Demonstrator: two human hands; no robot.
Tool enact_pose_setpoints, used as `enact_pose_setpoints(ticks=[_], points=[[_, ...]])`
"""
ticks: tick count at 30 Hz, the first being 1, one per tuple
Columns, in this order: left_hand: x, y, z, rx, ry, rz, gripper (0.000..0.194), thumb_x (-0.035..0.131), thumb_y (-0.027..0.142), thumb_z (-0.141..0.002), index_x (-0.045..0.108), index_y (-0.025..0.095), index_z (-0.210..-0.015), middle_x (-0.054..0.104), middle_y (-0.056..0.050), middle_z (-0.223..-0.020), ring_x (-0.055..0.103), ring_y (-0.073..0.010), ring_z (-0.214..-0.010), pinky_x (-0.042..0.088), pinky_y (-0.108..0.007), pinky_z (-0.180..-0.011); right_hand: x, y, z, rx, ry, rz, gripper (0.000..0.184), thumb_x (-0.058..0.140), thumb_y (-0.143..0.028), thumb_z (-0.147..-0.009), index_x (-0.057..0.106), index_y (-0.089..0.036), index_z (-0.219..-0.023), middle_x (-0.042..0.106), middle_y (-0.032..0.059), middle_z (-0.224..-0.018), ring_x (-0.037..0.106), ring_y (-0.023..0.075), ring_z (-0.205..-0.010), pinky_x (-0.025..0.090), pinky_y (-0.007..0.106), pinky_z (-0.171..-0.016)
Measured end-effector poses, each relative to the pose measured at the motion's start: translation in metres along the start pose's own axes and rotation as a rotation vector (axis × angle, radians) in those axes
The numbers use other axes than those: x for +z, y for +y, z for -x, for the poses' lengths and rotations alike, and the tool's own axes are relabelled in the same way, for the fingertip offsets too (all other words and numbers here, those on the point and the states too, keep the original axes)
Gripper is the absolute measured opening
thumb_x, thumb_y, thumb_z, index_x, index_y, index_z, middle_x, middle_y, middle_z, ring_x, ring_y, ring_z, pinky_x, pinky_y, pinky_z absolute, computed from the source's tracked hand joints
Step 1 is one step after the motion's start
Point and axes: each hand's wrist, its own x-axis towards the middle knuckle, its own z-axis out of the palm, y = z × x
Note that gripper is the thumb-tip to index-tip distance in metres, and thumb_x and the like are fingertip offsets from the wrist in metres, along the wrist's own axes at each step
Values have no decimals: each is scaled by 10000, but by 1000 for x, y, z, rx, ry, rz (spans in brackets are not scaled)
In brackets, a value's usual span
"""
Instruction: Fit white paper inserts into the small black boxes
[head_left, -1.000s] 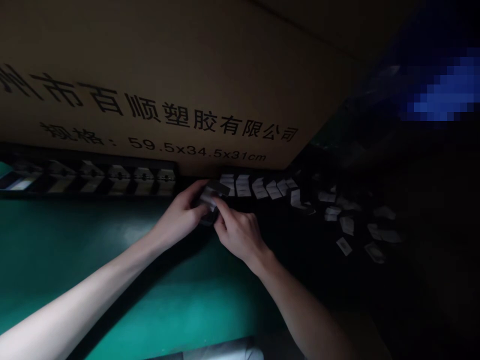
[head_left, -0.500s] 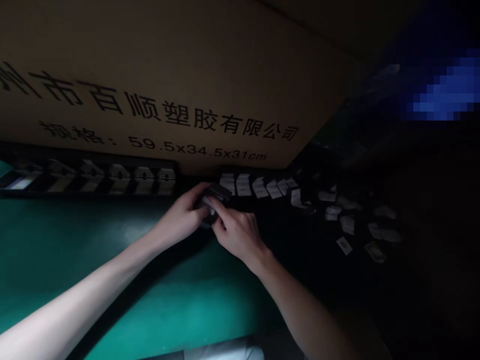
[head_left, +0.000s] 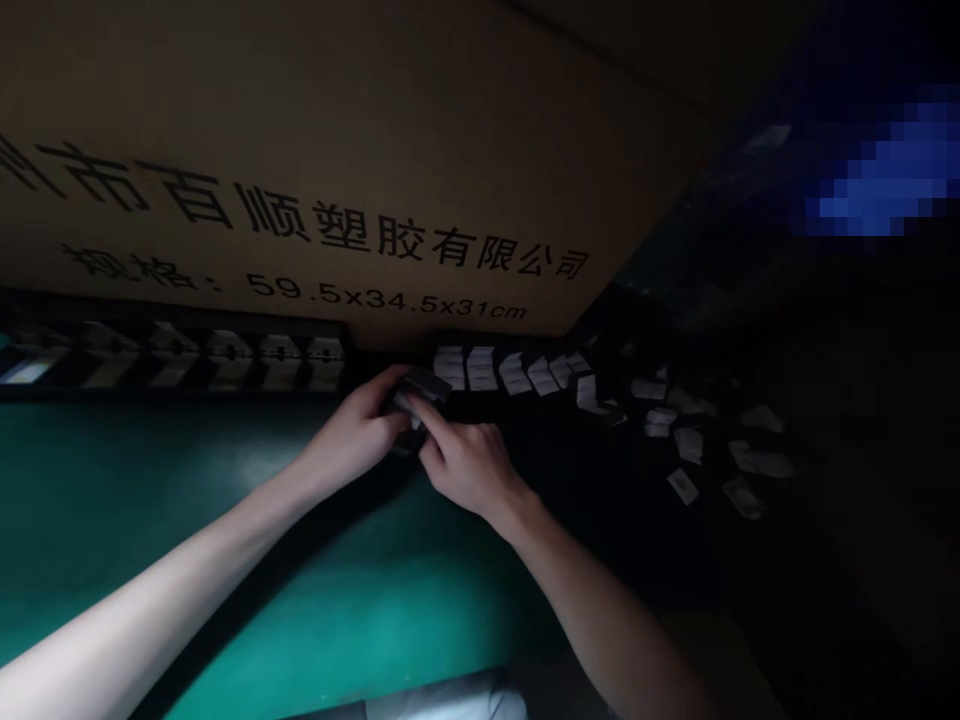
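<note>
My left hand [head_left: 364, 425] is wrapped round a small dark box [head_left: 429, 382] with its lid tilted up. My right hand [head_left: 472, 460] meets it from the right, the index finger reaching into the box against something pale and the other fingers curled. What the right thumb touches is partly hidden. Just past the hands stands a row of folded white paper slips [head_left: 481, 369]. On the left, several open dark boxes [head_left: 281, 360] with pale panels and hinges are lined up side by side.
A large printed cardboard carton [head_left: 300, 120] rises behind the rows. Loose white slips [head_left: 682, 487] lie scattered in the dim area at right. The table surface is green [head_left: 337, 620]. A pale grey object [head_left: 450, 697] shows at the near edge.
The whole view has shifted slightly, so the carton and rows sit a little further left. Both hands stay at the small dark box, with the right index finger still in it.
</note>
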Motion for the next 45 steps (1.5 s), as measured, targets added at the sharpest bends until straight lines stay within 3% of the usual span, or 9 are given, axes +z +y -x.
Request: enact_pose_setpoints(ticks=[14,21,27,33,45], points=[[-2,0,-2,61,-43,-14,636,573,191,-744,626,226,-1377,759,-63,-1193,715,-304,-1054,601,-338,-804,3,2,-1,39,38,-54,648,456,-181,-986,391,-306,-1618,784,-20,-844,711,149,-675,479,225,-611],[-1,0,0,53,-26,0,637,576,189,-755,634,227,-1389,752,-73,-1259,712,-318,-1097,609,-368,-872,1,0,-2,46,22,-38,649,459,-181,-982,402,-303,-1617,787,-12,-849,720,154,-699,481,228,-619],[-1,-1,0,5,-23,30,703,551,198,-793,575,253,-1494,669,-58,-1462,609,-333,-1347,525,-414,-1113,0,-1,-2,59,27,-64,667,452,-168,-984,371,-299,-1633,792,-13,-866,716,147,-700,503,237,-654],[-1,-6,-1,-12,3,60,756,558,195,-781,562,284,-1532,635,-39,-1521,530,-358,-1446,483,-464,-1177,1,0,-2,51,43,-69,662,457,-177,-981,386,-301,-1627,788,-10,-856,709,151,-694,495,240,-652],[-2,0,1,35,-1,17,728,547,187,-766,586,237,-1492,672,-69,-1465,613,-359,-1334,490,-485,-1156,0,-1,-2,54,21,-13,675,446,-169,-983,366,-313,-1638,777,-18,-831,693,147,-671,493,229,-643]])
